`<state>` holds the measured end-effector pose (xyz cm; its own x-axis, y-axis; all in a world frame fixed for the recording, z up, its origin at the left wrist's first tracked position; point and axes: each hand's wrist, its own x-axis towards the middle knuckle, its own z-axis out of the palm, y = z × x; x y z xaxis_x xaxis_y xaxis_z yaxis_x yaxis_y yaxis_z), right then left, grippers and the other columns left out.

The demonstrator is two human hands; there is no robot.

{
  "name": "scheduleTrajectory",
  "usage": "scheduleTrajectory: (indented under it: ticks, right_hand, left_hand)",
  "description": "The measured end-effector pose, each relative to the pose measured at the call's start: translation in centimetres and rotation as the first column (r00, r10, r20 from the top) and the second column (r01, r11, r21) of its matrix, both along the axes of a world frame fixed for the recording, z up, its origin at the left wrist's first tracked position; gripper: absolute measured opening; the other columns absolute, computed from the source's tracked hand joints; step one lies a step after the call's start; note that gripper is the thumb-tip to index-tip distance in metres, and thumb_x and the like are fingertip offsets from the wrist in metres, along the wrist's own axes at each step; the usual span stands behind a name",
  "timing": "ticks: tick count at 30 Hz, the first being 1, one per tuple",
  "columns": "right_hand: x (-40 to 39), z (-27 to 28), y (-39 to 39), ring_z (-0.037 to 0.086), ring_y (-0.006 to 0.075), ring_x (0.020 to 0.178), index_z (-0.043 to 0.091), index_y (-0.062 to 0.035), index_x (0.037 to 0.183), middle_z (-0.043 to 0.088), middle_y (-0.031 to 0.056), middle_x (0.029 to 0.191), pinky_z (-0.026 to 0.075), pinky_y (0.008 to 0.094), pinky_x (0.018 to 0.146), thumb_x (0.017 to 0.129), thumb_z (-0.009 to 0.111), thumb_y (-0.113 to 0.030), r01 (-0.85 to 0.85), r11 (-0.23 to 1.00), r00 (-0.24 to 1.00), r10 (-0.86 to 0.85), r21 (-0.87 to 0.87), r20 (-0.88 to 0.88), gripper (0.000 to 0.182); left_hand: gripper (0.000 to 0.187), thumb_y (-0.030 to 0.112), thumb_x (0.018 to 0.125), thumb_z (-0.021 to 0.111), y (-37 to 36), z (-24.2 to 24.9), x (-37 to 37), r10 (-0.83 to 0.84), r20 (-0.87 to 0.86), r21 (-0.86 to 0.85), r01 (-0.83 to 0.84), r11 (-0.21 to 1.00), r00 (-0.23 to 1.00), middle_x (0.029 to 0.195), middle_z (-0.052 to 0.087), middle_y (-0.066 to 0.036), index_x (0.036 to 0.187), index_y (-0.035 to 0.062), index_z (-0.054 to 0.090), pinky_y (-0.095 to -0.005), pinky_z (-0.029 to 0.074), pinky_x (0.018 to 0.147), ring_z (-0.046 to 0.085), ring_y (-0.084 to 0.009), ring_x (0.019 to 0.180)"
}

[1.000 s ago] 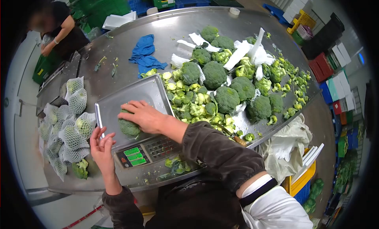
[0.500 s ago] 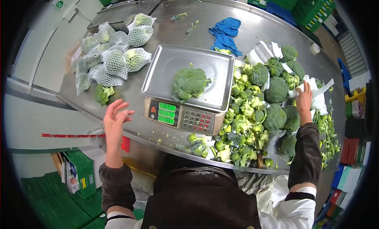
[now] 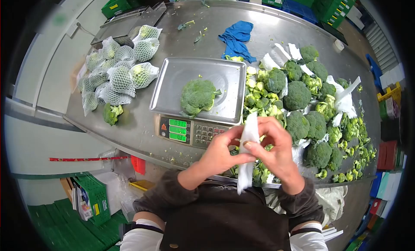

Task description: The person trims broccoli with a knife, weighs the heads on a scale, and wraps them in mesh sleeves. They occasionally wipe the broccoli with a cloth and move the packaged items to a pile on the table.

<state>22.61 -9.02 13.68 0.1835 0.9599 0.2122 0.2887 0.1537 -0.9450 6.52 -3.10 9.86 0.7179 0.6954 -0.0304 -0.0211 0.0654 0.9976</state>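
Observation:
A flattened white foam net [image 3: 248, 164] is pinched between my left hand [image 3: 218, 153] and my right hand [image 3: 274, 149], in front of the scale's right corner. A broccoli head [image 3: 199, 96] lies on the steel pan [image 3: 162, 89] of the scale, whose green display [image 3: 177, 130] is lit. To the right lie many broccoli heads [image 3: 297, 95] and pale cut pieces, with more white nets [image 3: 343, 97] among them. Several net-wrapped heads [image 3: 121, 79] are piled at the left, and one small unwrapped piece [image 3: 112, 114] lies below them.
A blue cloth [image 3: 236, 40] lies behind the scale on the steel table [image 3: 190, 11]. Green crates [image 3: 337, 4] stand beyond the far right edge, and another green crate [image 3: 93, 199] is on the floor at the lower left. Leaf scraps dot the table.
My right hand has come from the nets at the right to the middle, now with a white net. My left hand has moved right from beside the scale and grips the net too.

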Motion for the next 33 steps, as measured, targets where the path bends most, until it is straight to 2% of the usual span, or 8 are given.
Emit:
scheduleTrajectory:
  ticks: [5,8,10,14,23,25,29,33]
  right_hand:
    - [2.3,-2.9,-2.4,0.058,0.0067,0.073,0.06,-0.0041,0.093,0.06,-0.0003,0.086,0.042,0.0187,0.056,0.086,0.059,-0.009,0.003,0.969,0.88,-0.12,-0.246,-0.46,0.009]
    - [5.8,-4.7,-5.3,0.059,0.0061,0.071,0.06,-0.0043,0.093,0.06,-0.0013,0.081,0.042,0.0193,0.055,0.087,0.058,-0.009,0.363,0.894,0.886,-0.418,-0.264,-0.199,0.008]
    - [8.0,-6.6,-7.8,0.058,0.0064,0.066,0.059,-0.0023,0.094,0.06,-0.0009,0.078,0.044,0.0208,0.055,0.086,0.059,-0.008,0.565,0.796,0.821,-0.568,-0.215,0.053,0.009]
    - [8.1,-10.0,-12.6,0.058,0.0117,0.06,0.058,-0.0032,0.097,0.064,0.0058,0.079,0.046,0.0253,0.055,0.083,0.062,-0.012,0.664,0.712,0.681,-0.448,-0.229,0.579,0.017]
    - [2.9,-11.0,-15.4,0.062,0.029,0.074,0.061,-0.0073,0.091,0.065,0.0102,0.085,0.048,0.0368,0.064,0.077,0.063,-0.012,0.634,0.655,0.732,-0.338,-0.411,0.591,0.014]
    - [3.3,-11.3,-17.3,0.063,0.0299,0.076,0.061,-0.0076,0.09,0.065,0.0121,0.084,0.048,0.0381,0.065,0.076,0.063,-0.015,0.664,0.58,0.711,-0.291,-0.473,0.64,0.015]
    - [6.9,-12.6,-23.1,0.064,0.0282,0.078,0.064,-0.0091,0.093,0.066,0.0109,0.081,0.049,0.0382,0.068,0.074,0.062,-0.017,0.807,0.171,0.587,-0.126,-0.565,0.8,0.021]
    - [7.9,-13.0,-24.8,0.061,0.0336,0.08,0.062,-0.0091,0.094,0.063,0.0137,0.085,0.048,0.0425,0.07,0.075,0.061,-0.015,0.846,0.24,0.529,-0.268,-0.476,0.805,0.02]
  left_hand:
    - [0.033,-0.005,0.078,0.062,1.6,-1.2,-2.5,0.133,0.047,-0.26,-0.116,0.959,0.99,0.096,0.064,-0.009,0.111,-0.004,0.056,-0.0289,0.053,0.076,0.062,-0.0133,0.083]
    - [0.026,0.008,0.077,0.053,5.0,-0.6,-7.0,0.286,0.191,-0.339,-0.211,0.917,0.939,0.086,0.062,-0.016,0.099,-0.0047,0.054,-0.0378,0.055,0.07,0.065,-0.027,0.076]
    - [0.026,0.016,0.082,0.051,6.9,-1.3,-10.9,0.382,0.248,-0.293,-0.308,0.905,0.89,0.087,0.061,-0.015,0.1,-0.0023,0.053,-0.0335,0.053,0.062,0.061,-0.0229,0.072]
    - [0.027,0.024,0.089,0.04,7.7,-2.0,-14.9,0.415,0.196,-0.414,-0.309,0.856,0.888,0.092,0.054,-0.012,0.1,0.0014,0.05,-0.0268,0.044,0.052,0.055,-0.019,0.065]
    - [0.024,0.008,0.086,0.047,7.5,-3.1,-12.7,0.455,0.008,-0.282,-0.435,0.855,0.89,0.09,0.059,-0.013,0.108,0.0002,0.05,-0.0259,0.047,0.046,0.056,-0.0175,0.06]
    - [0.025,0.004,0.083,0.044,7.7,-3.0,-12.5,0.454,-0.045,-0.188,-0.454,0.871,0.89,0.082,0.06,-0.012,0.106,-0.0004,0.051,-0.0273,0.046,0.046,0.056,-0.0172,0.058]
    - [0.021,0.005,0.083,0.045,7.9,-3.7,-13.5,0.391,-0.031,-0.222,-0.388,0.895,0.92,0.078,0.058,-0.011,0.101,-0.0023,0.054,-0.0277,0.047,0.051,0.056,-0.0174,0.061]
    - [0.021,0.007,0.084,0.044,6.9,-4.8,-12.8,0.341,-0.029,-0.263,-0.336,0.904,0.94,0.077,0.058,-0.012,0.1,-0.0033,0.054,-0.0277,0.047,0.053,0.056,-0.0175,0.063]
